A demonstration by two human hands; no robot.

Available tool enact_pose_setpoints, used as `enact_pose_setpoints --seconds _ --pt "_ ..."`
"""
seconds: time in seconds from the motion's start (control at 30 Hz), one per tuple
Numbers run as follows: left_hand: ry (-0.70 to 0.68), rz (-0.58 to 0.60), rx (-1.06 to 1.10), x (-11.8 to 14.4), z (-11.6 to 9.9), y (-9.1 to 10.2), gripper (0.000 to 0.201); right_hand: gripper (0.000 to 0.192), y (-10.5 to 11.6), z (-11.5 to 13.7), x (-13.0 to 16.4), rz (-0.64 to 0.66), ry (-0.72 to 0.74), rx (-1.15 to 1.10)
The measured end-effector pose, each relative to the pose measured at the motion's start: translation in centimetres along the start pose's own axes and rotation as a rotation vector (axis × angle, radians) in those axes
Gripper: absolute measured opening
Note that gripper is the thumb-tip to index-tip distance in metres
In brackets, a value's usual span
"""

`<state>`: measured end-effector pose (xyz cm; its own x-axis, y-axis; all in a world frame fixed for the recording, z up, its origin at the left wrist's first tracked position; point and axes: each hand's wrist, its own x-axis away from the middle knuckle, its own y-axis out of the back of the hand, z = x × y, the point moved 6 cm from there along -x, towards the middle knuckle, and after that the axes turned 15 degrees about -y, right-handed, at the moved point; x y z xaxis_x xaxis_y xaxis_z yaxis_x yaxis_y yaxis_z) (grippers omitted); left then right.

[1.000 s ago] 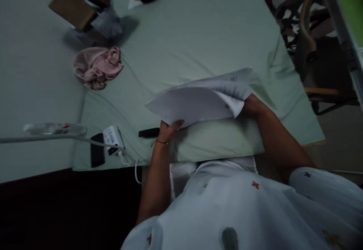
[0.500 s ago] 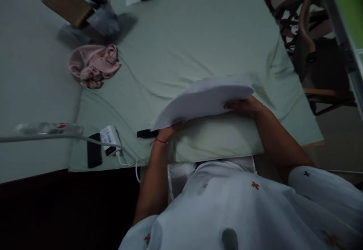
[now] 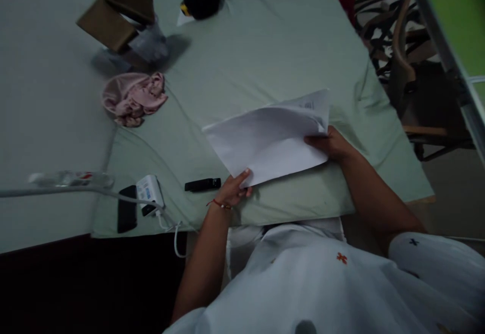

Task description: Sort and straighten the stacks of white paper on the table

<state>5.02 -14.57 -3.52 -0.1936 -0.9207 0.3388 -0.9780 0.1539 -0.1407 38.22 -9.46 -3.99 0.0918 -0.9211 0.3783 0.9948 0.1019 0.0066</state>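
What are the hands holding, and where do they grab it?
A stack of white papers: left hand pinches its near corner, right hand grips its right edge.

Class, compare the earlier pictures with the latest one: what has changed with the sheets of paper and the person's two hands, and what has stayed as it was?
The sheets of paper, fanned open a second ago and then closed, now lie flatter as one stack. The left hand still grips the near corner; the right hand keeps the right edge. The pink cloth, black remote and power strip lie unmoved on the green sheet.
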Motion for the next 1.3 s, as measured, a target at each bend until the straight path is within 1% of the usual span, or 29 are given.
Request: enact_pose_setpoints --seconds 0.1,0.17,0.27,0.37,0.47,0.53,0.6,0.67,0.73,0.8,0.87,1.0,1.07,1.3 --pt "-0.025 0.022 -0.059 0.8 0.0 -0.7 0.053 0.049 -0.2 -0.1 0.1 -0.029 -0.143 -0.063" --pt "-0.02 0.047 -0.088 1.5 0.1 -1.0 0.052 0.053 -0.2 0.0 0.1 -0.036 -0.155 -0.098" --pt "0.005 0.048 -0.111 2.6 0.6 -1.1 0.052 0.053 -0.3 -0.1 0.0 -0.008 -0.159 -0.105" --pt "0.022 -0.004 -0.093 3.6 1.3 -1.1 0.053 0.053 -0.3 -0.2 0.1 0.012 -0.172 -0.094" --pt "-0.004 -0.103 -0.019 4.3 1.4 -1.1 0.054 0.054 -0.5 0.1 0.5 0.021 -0.16 -0.113" --pt "-0.017 -0.168 0.035 4.6 1.4 -0.9 0.058 0.055 -0.9 0.5 0.8 0.075 -0.175 -0.118" --pt "-0.021 -0.216 0.062 4.8 1.3 -0.7 0.06 0.054 -1.5 0.6 1.3 0.18 -0.232 -0.087" --pt "-0.021 -0.244 0.062 5.0 1.2 -0.4 0.059 0.05 -2.0 0.5 1.8 0.28 -0.309 -0.023" --pt "-0.016 -0.262 0.042 5.0 1.2 -0.2 0.057 0.047 -2.3 0.5 2.0 0.321 -0.346 0.028" --pt "-0.007 -0.294 0.017 5.1 1.3 0.0 0.054 0.046 -2.4 0.6 2.1 0.318 -0.331 0.051" --pt "-0.005 -0.34 0.018 5.1 1.3 0.1 0.055 0.046 -2.5 0.7 2.1 0.303 -0.306 0.075" --pt "-0.095 -0.443 0.12 5.1 0.8 0.2 0.055 0.046 -2.4 0.8 2.1 0.241 -0.318 0.146" --pt "-0.127 -0.453 0.151 5.0 0.6 0.1 0.055 0.047 -2.2 0.9 2.2 0.218 -0.329 0.156" --pt "-0.13 -0.434 0.116 4.8 0.9 0.2 0.058 0.046 -2.2 0.9 2.5 0.2 -0.335 0.05"
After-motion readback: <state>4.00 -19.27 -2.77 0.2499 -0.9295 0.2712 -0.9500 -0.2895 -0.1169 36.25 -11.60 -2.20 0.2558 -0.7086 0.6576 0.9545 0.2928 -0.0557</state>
